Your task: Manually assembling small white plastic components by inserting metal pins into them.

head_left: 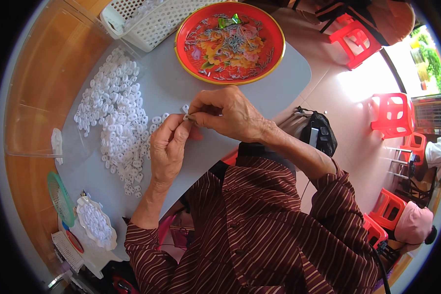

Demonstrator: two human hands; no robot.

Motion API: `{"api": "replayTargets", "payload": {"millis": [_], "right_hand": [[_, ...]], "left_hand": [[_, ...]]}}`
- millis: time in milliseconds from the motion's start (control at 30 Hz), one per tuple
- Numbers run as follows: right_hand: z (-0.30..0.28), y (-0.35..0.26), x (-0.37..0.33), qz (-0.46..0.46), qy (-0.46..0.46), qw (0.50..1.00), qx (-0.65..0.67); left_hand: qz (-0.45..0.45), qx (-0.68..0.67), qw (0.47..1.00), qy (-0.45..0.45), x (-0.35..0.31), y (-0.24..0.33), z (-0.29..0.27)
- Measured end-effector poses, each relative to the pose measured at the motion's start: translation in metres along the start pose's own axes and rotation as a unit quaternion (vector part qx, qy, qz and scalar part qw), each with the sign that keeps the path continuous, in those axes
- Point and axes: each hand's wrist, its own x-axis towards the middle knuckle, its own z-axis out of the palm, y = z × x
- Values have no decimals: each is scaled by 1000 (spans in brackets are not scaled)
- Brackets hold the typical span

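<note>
Both my hands meet above the grey table [161, 68], fingertips almost touching. Between the thumb and forefinger of my left hand [166, 152] is a small white plastic piece [185, 117], mostly covered by the fingers. My right hand [232, 115] is closed in a pinch against that piece; whatever its fingertips hold is too small to make out. To the left spreads a big heap of white plastic pieces [117, 115], oval with holes. One loose white piece [185, 108] lies just beyond my fingers. Farther off, a red flowered tray [182, 59] holds many small metal pins [235, 43].
A white perforated basket [149, 36] stands behind the heap. At the lower left are a white dish [110, 240] of small white parts and a green sieve [60, 198]. Red stools [394, 115] and a black bag [323, 137] are on the right; a person in pink [414, 223] sits there.
</note>
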Motion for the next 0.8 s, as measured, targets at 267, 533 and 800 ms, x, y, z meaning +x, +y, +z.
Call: {"api": "replayTargets", "payload": {"millis": [267, 533, 800], "right_hand": [[1, 4, 1, -74, 4, 997, 0], [5, 8, -6, -3, 5, 997, 72], [7, 2, -5, 77, 28, 993, 83]], "left_hand": [[-189, -431, 879, -80, 4, -8, -7], [-170, -392, 904, -21, 4, -3, -2], [-57, -174, 983, -9, 1, -6, 3]]}}
